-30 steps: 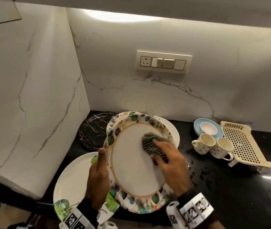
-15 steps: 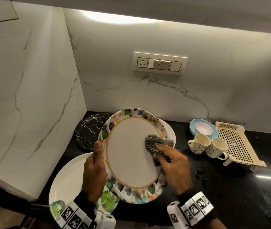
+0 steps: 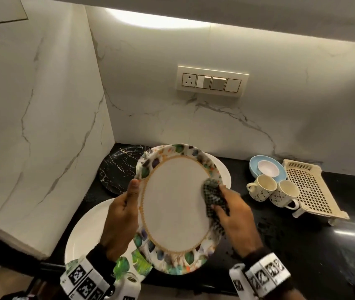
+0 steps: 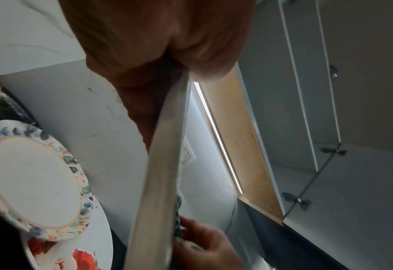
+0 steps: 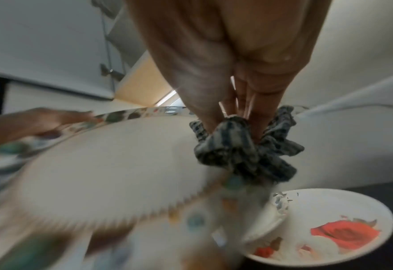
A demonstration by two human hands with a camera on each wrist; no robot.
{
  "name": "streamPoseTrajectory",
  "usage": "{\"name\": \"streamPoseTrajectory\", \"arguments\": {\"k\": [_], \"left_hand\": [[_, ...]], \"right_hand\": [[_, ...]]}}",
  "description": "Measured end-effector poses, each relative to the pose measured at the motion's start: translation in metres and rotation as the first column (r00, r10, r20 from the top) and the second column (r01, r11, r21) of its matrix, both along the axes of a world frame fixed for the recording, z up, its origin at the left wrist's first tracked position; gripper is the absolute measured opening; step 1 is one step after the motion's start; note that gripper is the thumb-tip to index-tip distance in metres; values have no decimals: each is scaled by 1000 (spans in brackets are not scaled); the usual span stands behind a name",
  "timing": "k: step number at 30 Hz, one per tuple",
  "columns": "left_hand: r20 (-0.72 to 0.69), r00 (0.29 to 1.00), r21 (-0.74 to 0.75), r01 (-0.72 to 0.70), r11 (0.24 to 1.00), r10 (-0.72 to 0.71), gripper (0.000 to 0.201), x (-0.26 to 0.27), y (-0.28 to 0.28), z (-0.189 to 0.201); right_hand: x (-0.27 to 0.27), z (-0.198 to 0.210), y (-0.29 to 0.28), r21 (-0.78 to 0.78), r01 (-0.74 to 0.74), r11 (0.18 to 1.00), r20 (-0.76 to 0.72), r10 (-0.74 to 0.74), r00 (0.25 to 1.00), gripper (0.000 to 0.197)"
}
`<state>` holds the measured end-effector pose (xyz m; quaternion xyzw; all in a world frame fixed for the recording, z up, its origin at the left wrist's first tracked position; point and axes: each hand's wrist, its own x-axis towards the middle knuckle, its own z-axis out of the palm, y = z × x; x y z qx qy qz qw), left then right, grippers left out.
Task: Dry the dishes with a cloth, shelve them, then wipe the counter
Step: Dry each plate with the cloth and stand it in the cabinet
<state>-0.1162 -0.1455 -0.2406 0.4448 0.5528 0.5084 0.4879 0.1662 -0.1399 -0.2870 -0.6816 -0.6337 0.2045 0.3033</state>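
Fingers of the left hand (image 3: 119, 221) are gripping the left rim of the patterned plate (image 3: 175, 204), holding it tilted above the counter's (image 3: 302, 245) back left corner. Right hand (image 3: 234, 217) is pinching a checked cloth (image 3: 213, 197), pressing it against the plate's right edge.

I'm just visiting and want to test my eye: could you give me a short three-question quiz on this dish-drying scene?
1. True or false: the left hand grips the round leaf-bordered plate by its rim.
2. What does the right hand press on that plate?
A. sponge
B. dark checked cloth
C. nothing
3. How many patterned cream mugs stand beside the cream perforated plastic rack?

Key: 1 true; 2 B; 3 two.
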Motion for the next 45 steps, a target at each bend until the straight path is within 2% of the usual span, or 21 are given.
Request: {"name": "streamPoseTrajectory", "arguments": {"k": [2,4,7,10,11,14,15,16,19,23,26,28,31,33,35,37,40,42,45], "left_hand": [[-68,996,30,52,998,-50,50,4,0,3],[-145,985,69,104,992,-93,47,8,3,6],[-280,946,142,210,967,-165,42,15,3,16],[-307,938,196,228,954,-161,44,19,6,30],[-313,936,214,234,948,-161,51,16,10,33],[-297,943,220,221,950,-150,95,4,24,37],[-286,949,208,194,959,-130,101,-2,28,38],[-280,954,195,169,966,-110,102,-7,32,38],[-280,959,129,80,988,-41,84,-16,41,36],[-306,950,88,-35,995,60,74,-24,52,32],[-263,964,73,-2,997,21,59,-30,57,27],[-227,973,49,59,997,-46,60,-32,61,23],[-185,975,4,122,992,-120,68,-28,67,19],[-125,982,-35,137,990,-140,69,-24,71,17],[-59,988,-82,140,987,-145,68,-20,74,13],[4,994,-131,108,986,-108,54,-17,77,10],[57,997,-178,60,982,-50,34,-12,83,6],[90,995,-207,53,977,-35,29,-8,86,1],[225,974,-243,84,966,-28,38,-3,88,3]], "right_hand": [[-1,10,19,63,48,997,-77,-43,996,59],[-9,24,32,182,52,982,-144,-26,989,50],[-34,49,47,312,-5,950,-231,81,970,42],[-68,66,41,339,-152,928,-278,254,927,43],[-79,69,36,350,-208,914,-266,309,913,44],[-107,68,17,377,-349,858,-176,436,883,44],[-112,63,11,379,-393,838,-139,471,871,42],[-117,58,6,367,-429,825,-117,498,859,39],[-118,41,-9,308,-517,799,-95,566,819,33],[-93,18,-29,204,-699,685,50,706,706,35],[-56,-7,-36,90,-735,672,126,725,678,36],[-25,-20,-34,14,-728,686,218,708,672,43],[16,-25,-25,-23,-645,764,263,627,734,50],[34,-19,-22,-31,-610,792,264,595,759,47],[41,-10,-26,-17,-649,760,282,627,726,45],[36,0,-34,-8,-700,714,247,680,691,46],[21,-4,-48,88,-736,671,246,702,669,48],[10,-15,-53,157,-714,683,288,660,694,52],[3,-20,-55,310,-584,750,233,536,812,45]]}}
